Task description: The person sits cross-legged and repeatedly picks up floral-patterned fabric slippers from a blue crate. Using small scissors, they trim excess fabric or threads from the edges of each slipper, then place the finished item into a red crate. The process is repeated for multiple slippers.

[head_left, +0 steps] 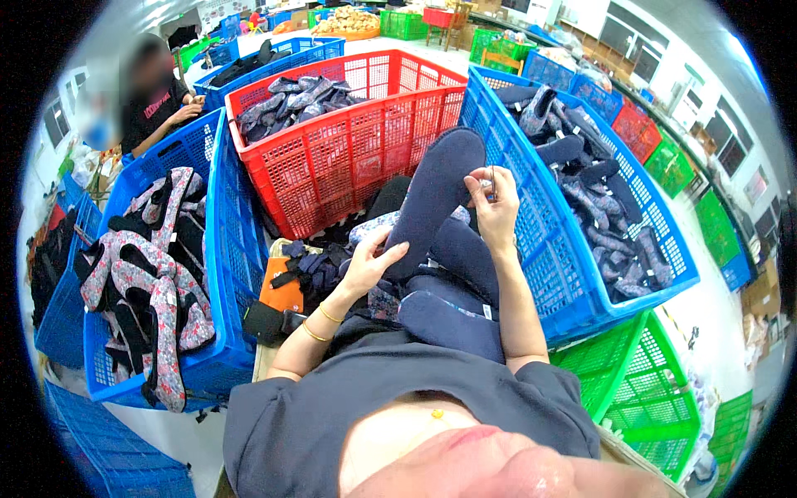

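My left hand (371,261) is closed around the lower end of a navy slipper (442,187), thumb on its sole. The slipper stands tilted up with the long flat sole toward me. By its upper right edge my right hand (496,203) is closed in a pinch. Something thin and dark pokes out between those fingers, too small to name. More navy slippers (444,319) lie across my lap, some with floral fabric and small white tags. Left of them is a heap of dark fabric pieces (320,270) beside an orange item (282,286).
A red crate (332,153) with slippers stands ahead. Blue crates flank me: the left one (232,241) holds floral slippers, the right one (540,224) dark ones. A green crate (647,398) is at my right. A co-worker (154,100) sits at the far left.
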The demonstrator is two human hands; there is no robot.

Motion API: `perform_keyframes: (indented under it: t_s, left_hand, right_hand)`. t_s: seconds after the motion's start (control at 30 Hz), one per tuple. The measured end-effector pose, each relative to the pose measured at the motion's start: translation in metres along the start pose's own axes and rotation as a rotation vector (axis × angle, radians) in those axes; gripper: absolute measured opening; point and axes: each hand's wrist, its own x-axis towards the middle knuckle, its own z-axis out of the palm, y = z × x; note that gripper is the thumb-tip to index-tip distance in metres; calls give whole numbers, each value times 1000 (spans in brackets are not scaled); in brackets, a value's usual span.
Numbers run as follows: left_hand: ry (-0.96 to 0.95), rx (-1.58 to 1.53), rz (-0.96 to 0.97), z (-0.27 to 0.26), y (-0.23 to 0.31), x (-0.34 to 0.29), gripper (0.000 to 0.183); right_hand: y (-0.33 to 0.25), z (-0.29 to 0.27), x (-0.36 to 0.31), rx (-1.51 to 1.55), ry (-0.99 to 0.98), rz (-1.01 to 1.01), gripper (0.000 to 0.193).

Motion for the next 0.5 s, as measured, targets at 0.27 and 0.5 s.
perform_keyframes:
  t_s: [0.27, 0.5]
  left_hand:
    - [20, -213, -172, -1, -20, 2, 37]
    - [18, -94, -128, 10, -19, 6, 41]
  right_hand:
    - [39, -21, -3, 49, 129, 68, 14]
    - [81, -40, -7, -177, 209, 256, 19]
